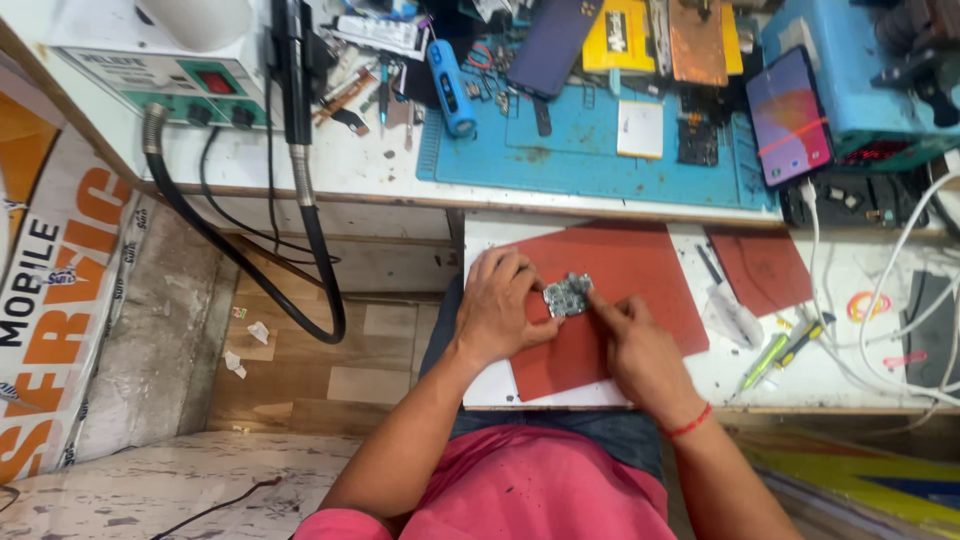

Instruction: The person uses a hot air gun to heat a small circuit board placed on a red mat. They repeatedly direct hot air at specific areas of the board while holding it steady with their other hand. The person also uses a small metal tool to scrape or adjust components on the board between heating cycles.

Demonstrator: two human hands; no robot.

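Tweezers [722, 290], screwdrivers [785, 347] right of hands [500, 310] holding circuit board [567, 296].

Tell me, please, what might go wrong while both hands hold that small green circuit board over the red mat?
1. The small green circuit board is pinched only by fingertips of the left hand and right hand; it could slip or flex.
2. The red rectangular mat lies on a pull-out shelf near its front edge, so a dropped part might fall to the floor.
3. Bare fingers on the board might leave grease or static, possibly harming components.
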